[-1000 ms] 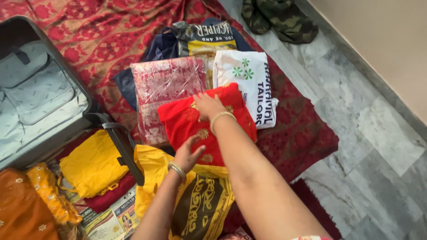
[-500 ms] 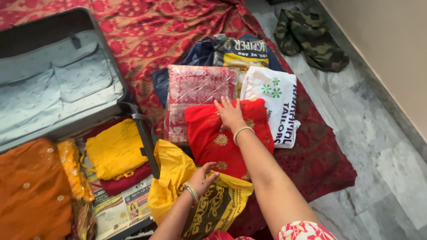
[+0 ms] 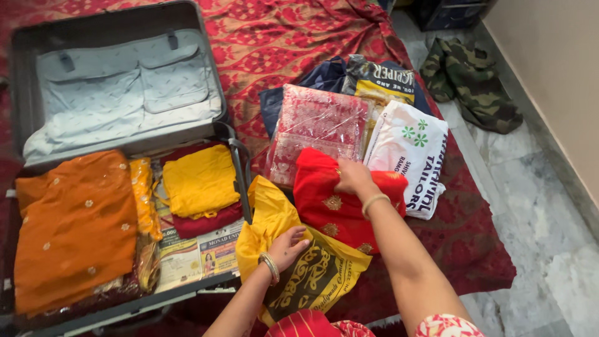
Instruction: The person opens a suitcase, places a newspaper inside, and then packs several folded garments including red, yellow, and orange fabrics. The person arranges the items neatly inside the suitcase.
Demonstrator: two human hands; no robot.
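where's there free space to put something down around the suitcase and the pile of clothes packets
Bare red bedspread lies beyond the suitcase lid, and grey floor right of the white bag. Crowded where both hands work the red garment.
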